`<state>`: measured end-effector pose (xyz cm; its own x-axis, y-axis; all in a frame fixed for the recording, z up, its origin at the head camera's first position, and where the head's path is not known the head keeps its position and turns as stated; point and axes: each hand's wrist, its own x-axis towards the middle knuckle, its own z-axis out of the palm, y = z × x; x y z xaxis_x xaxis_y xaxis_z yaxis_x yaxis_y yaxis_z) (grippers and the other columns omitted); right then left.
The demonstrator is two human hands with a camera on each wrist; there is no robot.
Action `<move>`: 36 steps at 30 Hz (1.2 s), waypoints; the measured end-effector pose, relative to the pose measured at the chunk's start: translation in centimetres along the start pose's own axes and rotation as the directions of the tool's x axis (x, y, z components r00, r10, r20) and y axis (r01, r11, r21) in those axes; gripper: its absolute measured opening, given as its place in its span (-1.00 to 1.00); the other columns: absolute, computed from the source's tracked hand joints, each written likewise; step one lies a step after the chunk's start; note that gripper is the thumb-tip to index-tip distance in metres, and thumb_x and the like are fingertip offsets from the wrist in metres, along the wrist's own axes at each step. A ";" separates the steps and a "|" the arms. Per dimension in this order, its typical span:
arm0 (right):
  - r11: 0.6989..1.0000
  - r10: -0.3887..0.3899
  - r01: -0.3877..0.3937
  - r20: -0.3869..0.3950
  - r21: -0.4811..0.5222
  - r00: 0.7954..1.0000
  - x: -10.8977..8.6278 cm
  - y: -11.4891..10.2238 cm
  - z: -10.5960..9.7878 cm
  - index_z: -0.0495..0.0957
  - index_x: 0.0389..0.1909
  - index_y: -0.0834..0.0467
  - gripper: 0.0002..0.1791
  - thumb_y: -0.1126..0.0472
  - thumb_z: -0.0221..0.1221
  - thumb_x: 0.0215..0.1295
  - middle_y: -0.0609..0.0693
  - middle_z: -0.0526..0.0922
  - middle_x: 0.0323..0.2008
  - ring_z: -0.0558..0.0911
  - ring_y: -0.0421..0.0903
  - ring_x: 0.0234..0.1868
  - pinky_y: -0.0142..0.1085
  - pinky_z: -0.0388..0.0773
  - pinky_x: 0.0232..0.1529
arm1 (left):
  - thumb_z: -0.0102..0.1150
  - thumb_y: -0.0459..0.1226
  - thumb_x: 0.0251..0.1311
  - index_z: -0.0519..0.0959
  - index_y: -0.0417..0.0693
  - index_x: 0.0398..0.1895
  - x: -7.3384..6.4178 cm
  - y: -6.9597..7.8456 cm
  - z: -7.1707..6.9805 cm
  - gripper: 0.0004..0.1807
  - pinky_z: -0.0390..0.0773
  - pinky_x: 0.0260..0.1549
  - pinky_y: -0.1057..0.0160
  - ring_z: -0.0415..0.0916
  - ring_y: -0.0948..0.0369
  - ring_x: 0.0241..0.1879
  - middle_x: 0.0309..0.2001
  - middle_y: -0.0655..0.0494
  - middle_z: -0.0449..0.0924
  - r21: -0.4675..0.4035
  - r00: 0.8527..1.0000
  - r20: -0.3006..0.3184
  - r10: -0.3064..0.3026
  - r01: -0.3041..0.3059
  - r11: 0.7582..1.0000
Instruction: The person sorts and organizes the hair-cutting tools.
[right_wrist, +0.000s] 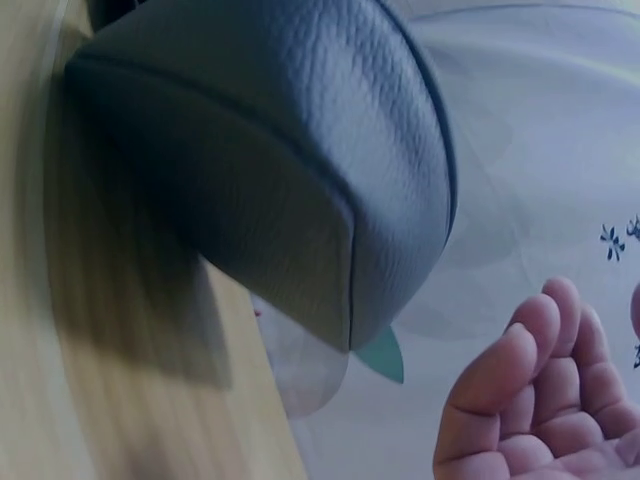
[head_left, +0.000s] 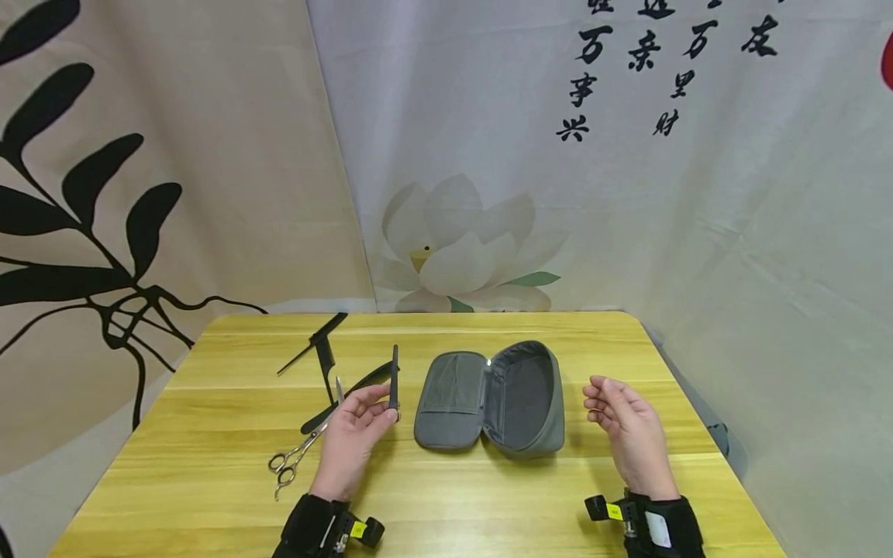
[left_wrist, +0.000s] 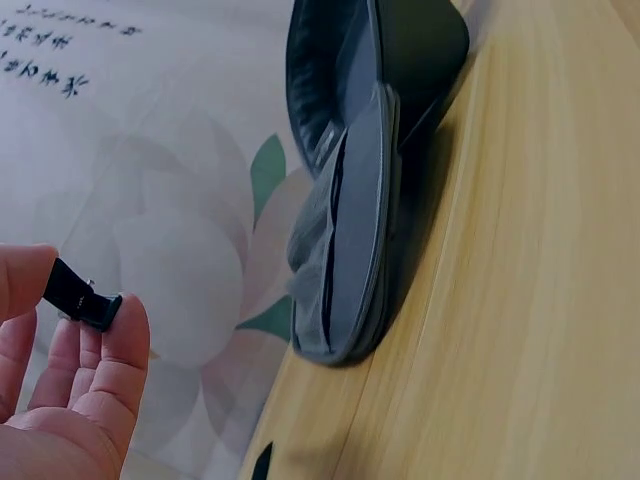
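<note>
My left hand (head_left: pixel 352 446) pinches a slim black hair clip (head_left: pixel 394 377) between thumb and fingers, holding it upright above the table. In the left wrist view only the near end of the clip (left_wrist: pixel 85 297) shows. To the right of it, a grey zip case (head_left: pixel 526 399) lies unzipped, its lid (head_left: pixel 449 422) folded out to the left. Inside the lid is a pocket. The case interior looks bare. My right hand (head_left: pixel 631 430) hovers to the right of the case, fingers loosely bent, with nothing in them. The right wrist view shows the case's outer side (right_wrist: pixel 270 200) near those fingers.
Left of my left hand lie silver scissors (head_left: pixel 296 457), a black tail comb (head_left: pixel 328 329), a black handled tool (head_left: pixel 325 360) and a curved black comb (head_left: pixel 373 377), partly overlapping. All rest on the wooden table (head_left: pixel 209 434). A printed cloth (head_left: pixel 628 232) hangs behind.
</note>
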<state>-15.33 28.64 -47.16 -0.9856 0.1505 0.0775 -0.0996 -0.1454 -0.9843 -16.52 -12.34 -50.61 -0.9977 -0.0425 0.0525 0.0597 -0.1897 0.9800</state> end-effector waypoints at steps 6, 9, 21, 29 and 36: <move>0.999 -0.032 0.032 0.028 -0.005 0.999 -0.2 -0.4 1.2 0.66 0.09 0.16 -0.68 0.04 0.06 0.71 -0.10 0.78 -0.09 0.71 -0.14 -0.11 -0.37 0.71 -0.12 | 0.35 -0.53 0.31 0.47 -0.32 0.32 -0.2 -0.1 0.9 -0.47 0.75 0.05 0.34 0.65 0.22 0.07 0.23 0.02 0.61 -0.004 1.000 0.029 0.000 0.000 1.000; 0.999 -0.051 0.051 0.044 0.007 0.998 -0.3 -0.5 1.7 0.67 0.08 0.17 -0.70 0.07 0.06 0.71 -0.11 0.78 -0.12 0.72 -0.15 -0.13 -0.37 0.71 -0.13 | 0.35 -0.53 0.30 0.48 -0.31 0.32 -0.3 -0.1 1.3 -0.48 0.74 0.06 0.36 0.65 0.22 0.09 0.25 0.00 0.61 0.001 0.999 0.034 0.008 -0.008 1.000; 0.996 -0.090 0.091 0.157 -0.003 0.983 -1.3 -0.8 4.0 0.54 0.17 0.49 -0.57 0.15 -0.01 0.74 -0.14 0.78 -0.14 0.72 -0.21 -0.14 -0.38 0.73 -0.13 | 0.40 -0.52 0.27 0.56 -0.25 0.27 -1.1 0.8 3.8 -0.51 0.72 0.13 0.33 0.65 0.20 0.14 0.26 -0.12 0.61 0.010 0.993 0.088 0.081 -0.083 0.997; 0.991 -0.053 0.074 0.185 -0.111 0.981 -2.1 -0.7 6.2 0.64 0.11 0.31 -0.71 0.18 0.07 0.70 -0.13 0.77 -0.17 0.73 -0.20 -0.14 -0.37 0.73 -0.14 | 0.44 -0.47 0.27 0.59 -0.18 0.24 -1.7 1.0 5.6 -0.53 0.73 0.12 0.34 0.67 0.26 0.11 0.26 -0.15 0.63 0.037 0.981 0.142 0.130 -0.136 0.990; 0.947 -0.080 0.139 0.208 -0.289 0.975 -2.9 -1.0 8.0 0.66 0.13 0.27 -0.72 0.17 0.14 0.66 0.02 0.80 -0.11 0.75 -0.17 -0.14 -0.28 0.76 -0.12 | 0.45 -0.44 0.27 0.61 -0.13 0.24 -2.5 1.0 6.7 -0.52 0.73 0.09 0.36 0.67 0.28 0.05 0.15 -0.18 0.65 0.059 0.973 0.182 0.140 -0.153 0.986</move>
<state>-13.50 20.50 -45.16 -0.9813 -0.0446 0.1873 -0.1921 0.1661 -0.9672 -14.23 -5.90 -48.46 -0.9685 0.1104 0.2234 0.2098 -0.1223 0.9701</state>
